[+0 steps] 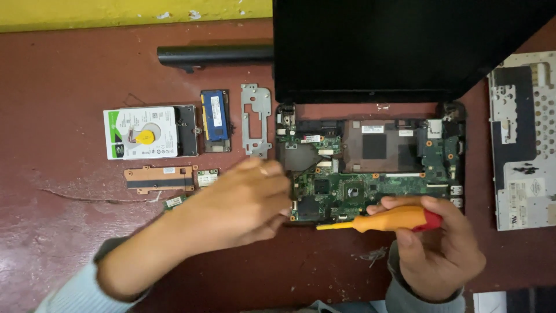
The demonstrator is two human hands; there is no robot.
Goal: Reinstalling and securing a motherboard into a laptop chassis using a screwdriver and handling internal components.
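Reddish-brown, scuffed bench w/ a yellow wall strip along the far edge. Opened laptop sits mid-bench toward the near edge: black screen tipped back, bare green motherboard exposed in the base. Left hand rests at the board's left edge, fingers curled together over it; whether it pinches anything can't be told, palm hides the tips. Right hand is wrapped round the screwdriver, orange handle w/ red end, shaft lying flat & pointing left along the board's near edge.

Laid out toward the left edge: hard drive w/ white-green label, blue memory stick, grey metal bracket, copper-coloured heat plate, small green card. Black battery bar lies by the far edge. Keyboard frame, underside up, sits at the right edge.

Board looks light, thin, stiff but brittle, probably best gripped by bare edges & corners, not chips or connectors. Screwdriver handle seems grippy, solid; hold mid-handle as now.
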